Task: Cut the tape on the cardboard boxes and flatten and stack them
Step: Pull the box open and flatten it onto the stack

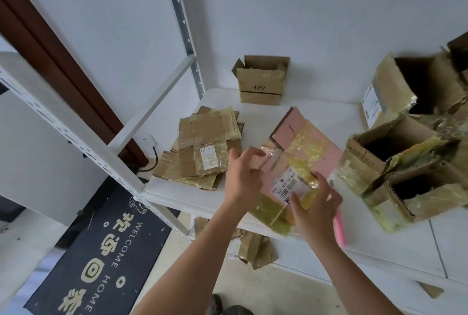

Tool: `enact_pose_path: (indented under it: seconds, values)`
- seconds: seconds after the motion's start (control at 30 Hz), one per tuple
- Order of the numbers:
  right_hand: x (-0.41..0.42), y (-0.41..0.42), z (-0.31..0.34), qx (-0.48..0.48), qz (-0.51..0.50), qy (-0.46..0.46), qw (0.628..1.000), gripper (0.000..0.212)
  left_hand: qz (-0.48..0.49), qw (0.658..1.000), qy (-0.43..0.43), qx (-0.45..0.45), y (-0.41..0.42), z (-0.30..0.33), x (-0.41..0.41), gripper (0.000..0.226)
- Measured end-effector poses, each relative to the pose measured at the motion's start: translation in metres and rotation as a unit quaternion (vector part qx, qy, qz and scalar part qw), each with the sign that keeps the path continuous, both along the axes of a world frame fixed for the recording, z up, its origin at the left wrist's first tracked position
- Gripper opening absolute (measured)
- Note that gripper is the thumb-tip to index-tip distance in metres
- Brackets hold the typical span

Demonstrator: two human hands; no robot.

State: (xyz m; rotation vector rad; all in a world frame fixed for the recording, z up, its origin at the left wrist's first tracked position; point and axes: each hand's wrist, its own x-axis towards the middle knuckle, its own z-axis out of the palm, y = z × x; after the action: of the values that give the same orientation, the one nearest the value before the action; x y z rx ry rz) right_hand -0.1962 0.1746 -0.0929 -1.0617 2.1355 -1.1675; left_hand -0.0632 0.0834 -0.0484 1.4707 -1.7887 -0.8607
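A flattened pink box [306, 152], wrapped in yellowish tape and carrying a white barcode label, lies tilted over the front of the white shelf [177, 193]. My left hand [243, 175] grips its left edge with curled fingers. My right hand [314, 203] holds its lower right part, thumb on the label. A pink stick-like tool [339, 228] shows just behind my right hand; whether the hand holds it I cannot tell. A stack of flattened brown boxes [202, 147] lies to the left.
An upright open brown box [260, 81] marked AKF stands at the back wall. Several open taped boxes [405, 157] pile up at the right. Cardboard scraps [253, 246] lie under the shelf. A dark welcome mat [101, 251] covers the floor at left, beside white rack posts [76, 127].
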Motion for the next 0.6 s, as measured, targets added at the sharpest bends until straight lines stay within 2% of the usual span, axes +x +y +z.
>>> enact_pose_path:
  seconds: [0.1,0.3,0.37,0.43,0.53,0.6]
  values:
    - [0.010,-0.024,0.015,-0.078,0.075,-0.052,0.993,0.065,0.059,0.994,0.093,-0.004,-0.021,0.019,0.013,0.053]
    - [0.047,-0.111,0.044,-0.115,0.112,0.020,0.987,0.067,0.215,0.967,0.133,0.031,-0.080,0.030,0.075,0.035]
    - [0.064,-0.138,0.047,-0.085,0.137,0.026,0.987,0.064,0.233,0.965,0.102,0.065,-0.098,0.025,0.094,0.037]
    - [0.076,-0.158,0.042,-0.037,0.158,0.035,0.986,0.061,0.212,0.972,0.006,0.102,-0.110,0.013,0.109,0.040]
    - [0.086,-0.171,0.024,0.043,0.138,0.013,0.989,0.061,0.158,0.963,-0.107,0.190,-0.119,-0.009,0.128,0.049]
    - [0.087,-0.171,0.012,0.107,0.125,0.020,0.986,0.065,0.124,0.963,-0.111,0.210,-0.122,-0.020,0.135,0.051]
